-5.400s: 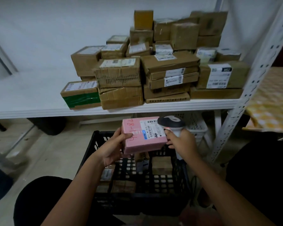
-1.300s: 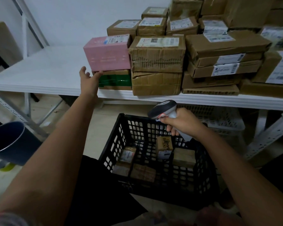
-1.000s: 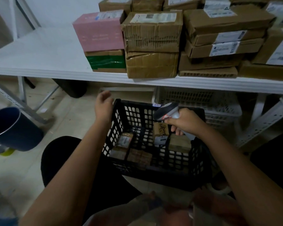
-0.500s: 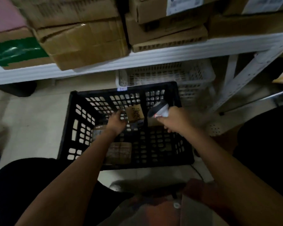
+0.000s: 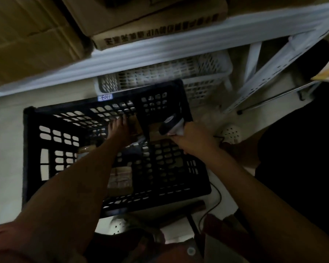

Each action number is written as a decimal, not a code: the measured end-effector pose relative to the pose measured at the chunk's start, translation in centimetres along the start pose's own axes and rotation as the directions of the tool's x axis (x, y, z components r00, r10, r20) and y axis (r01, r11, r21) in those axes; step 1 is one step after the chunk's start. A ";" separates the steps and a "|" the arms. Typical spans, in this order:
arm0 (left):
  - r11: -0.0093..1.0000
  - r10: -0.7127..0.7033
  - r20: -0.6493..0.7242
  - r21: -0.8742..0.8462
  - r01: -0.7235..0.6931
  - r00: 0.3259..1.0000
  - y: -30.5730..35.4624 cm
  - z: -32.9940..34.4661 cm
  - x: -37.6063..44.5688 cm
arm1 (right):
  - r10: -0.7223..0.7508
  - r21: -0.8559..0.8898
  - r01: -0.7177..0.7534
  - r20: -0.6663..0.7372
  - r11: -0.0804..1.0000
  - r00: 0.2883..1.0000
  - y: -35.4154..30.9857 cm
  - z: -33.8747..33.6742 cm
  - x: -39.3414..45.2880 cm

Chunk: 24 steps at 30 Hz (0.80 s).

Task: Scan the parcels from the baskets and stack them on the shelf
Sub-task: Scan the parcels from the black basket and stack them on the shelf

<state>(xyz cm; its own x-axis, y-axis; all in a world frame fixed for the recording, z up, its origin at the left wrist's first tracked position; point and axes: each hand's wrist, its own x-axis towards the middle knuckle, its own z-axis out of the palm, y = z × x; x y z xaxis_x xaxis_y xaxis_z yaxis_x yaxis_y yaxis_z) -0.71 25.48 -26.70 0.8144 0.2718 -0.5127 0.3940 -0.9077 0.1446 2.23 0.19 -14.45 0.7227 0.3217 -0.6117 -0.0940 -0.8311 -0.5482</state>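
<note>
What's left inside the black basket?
In the black basket: a few small brown parcels, with the left hand reaching in. The arm covers part of the floor; exact count unclear.

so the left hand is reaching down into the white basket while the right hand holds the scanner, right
Not quite: the head view shows the left hand reaching down into the black basket. The white basket sits behind it under the shelf, untouched. The right hand does hold the scanner.
</note>
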 end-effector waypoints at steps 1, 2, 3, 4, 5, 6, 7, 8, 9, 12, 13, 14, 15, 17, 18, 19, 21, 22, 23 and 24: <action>1.000 -0.007 -0.019 0.002 0.007 1.000 0.1 0.2 -0.2 | -0.002 0.000 0.002 -0.008 1.000 1.000 0.0 0.0 -0.1; 1.000 -0.017 -0.035 0.005 0.018 0.999 0.2 0.5 -0.5 | -0.004 0.001 0.004 -0.018 1.000 1.000 0.0 0.0 -0.2; 0.999 -0.033 -0.035 -0.005 0.033 0.999 0.4 0.6 -0.8 | -0.013 0.002 0.013 -0.032 1.000 0.999 -0.1 -0.1 -0.3; 0.999 -0.048 -0.036 -0.024 0.047 0.998 0.6 0.6 -1.1 | -0.030 -0.001 0.030 -0.044 1.000 0.999 -0.1 -0.1 -0.3; 0.993 -0.098 -0.010 -0.065 0.097 0.995 0.8 0.3 -1.4 | -0.038 -0.004 0.038 -0.045 0.999 0.998 -0.3 0.0 -0.3; 0.982 -0.142 0.016 -0.125 0.143 0.990 0.8 0.0 -1.7 | -0.045 -0.001 0.045 -0.042 0.999 0.998 -0.5 0.0 -0.4; 0.960 -0.194 0.050 -0.197 0.201 0.980 0.8 -0.6 -2.4 | -0.051 0.006 0.051 -0.038 0.999 0.998 -0.7 0.1 -0.5; 0.931 -0.229 0.069 -0.277 0.239 0.971 0.2 -0.5 -2.5 | -0.069 0.012 0.069 -0.054 0.998 0.996 -0.8 0.2 -0.5; 0.889 -0.251 0.104 -0.369 0.272 0.962 -0.6 -0.7 -3.1 | -0.083 0.013 0.084 -0.076 0.996 0.994 -1.0 0.3 -0.6; 0.619 -0.236 0.198 -0.724 0.304 0.951 -2.9 -1.2 -6.0 | -0.111 0.030 0.115 -0.108 0.993 0.988 -1.8 0.4 -1.6; 0.517 -0.219 0.205 -0.805 0.292 0.954 -3.3 -1.5 -7.5 | -0.118 0.041 0.123 -0.116 0.992 0.986 -2.1 0.4 -1.9; 0.425 -0.195 0.213 -0.861 0.278 0.957 -3.3 -2.3 -9.0 | -0.128 0.039 0.135 -0.134 0.990 0.983 -2.3 0.4 -2.3; 0.363 -0.182 0.210 -0.893 0.264 0.961 -3.3 -2.8 -10.3 | -0.138 0.031 0.144 -0.153 0.989 0.979 -2.6 0.3 -2.8; 0.224 -0.190 0.228 -0.937 0.268 0.955 -3.1 -3.9 -12.5 | -0.165 0.020 0.171 -0.186 0.985 0.969 -3.1 0.1 -3.7; 0.158 -0.186 0.228 -0.953 0.258 0.956 -2.8 -4.5 -13.3 | -0.174 0.014 0.181 -0.201 0.983 0.964 -3.2 -0.1 -4.2; 0.110 -0.173 0.226 -0.963 0.247 0.959 -2.5 -5.0 -14.1 | -0.181 0.005 0.187 -0.222 0.982 0.958 -3.5 -0.3 -4.8; 0.042 -0.119 0.201 -0.977 0.207 0.972 -1.8 -6.1 -15.3 | -0.180 0.010 0.191 -0.283 0.982 0.942 -3.6 -0.6 -6.0; 0.020 -0.085 0.177 -0.984 0.179 0.981 -1.1 -6.9 -16.2 | -0.183 0.028 0.203 -0.326 0.979 0.928 -3.7 -0.7 -6.5; -0.005 -0.053 0.154 -0.988 0.154 0.987 -0.6 -7.5 -17.0 | -0.186 0.048 0.220 -0.374 0.974 0.908 -3.7 -0.9 -7.1; -0.041 -0.032 0.133 -0.991 0.131 0.991 0.0 -8.2 -17.9 | -0.191 0.060 0.238 -0.424 0.969 0.885 -3.6 -1.1 -7.6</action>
<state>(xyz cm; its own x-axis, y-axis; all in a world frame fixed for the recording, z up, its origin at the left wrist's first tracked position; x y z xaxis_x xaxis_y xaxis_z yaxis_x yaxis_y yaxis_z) -11.79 23.27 -10.63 0.7375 0.2562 -0.6249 0.5130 0.3893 0.7650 -2.21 0.28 -7.18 0.9481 0.2509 -0.1953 0.0393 -0.7019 -0.7112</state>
